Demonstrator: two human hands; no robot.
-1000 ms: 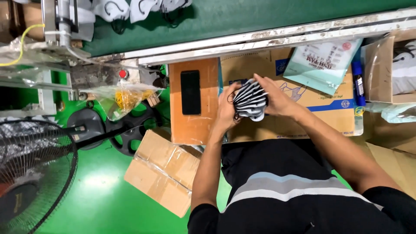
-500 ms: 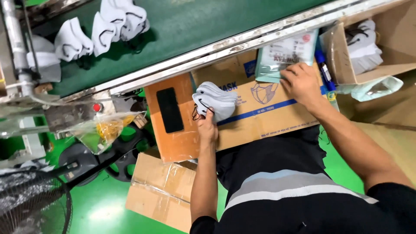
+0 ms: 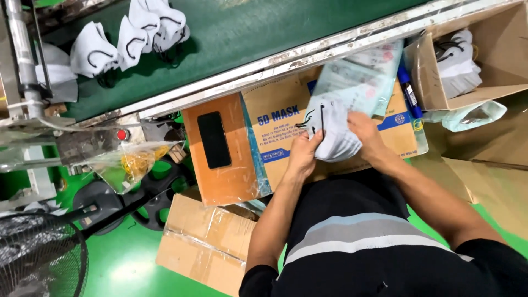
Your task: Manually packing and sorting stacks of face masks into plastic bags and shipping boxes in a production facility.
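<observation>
Both hands, left hand [image 3: 304, 155] and right hand [image 3: 364, 132], grip the mask stack [image 3: 331, 130], long axis upright toward the belt [image 3: 247, 33].

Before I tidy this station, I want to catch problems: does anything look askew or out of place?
Mostly orderly. The masks on the green belt lie in a loose overlapping heap, and a phone sits on the cardboard box. Both hands hold a neat stack of masks.
</observation>
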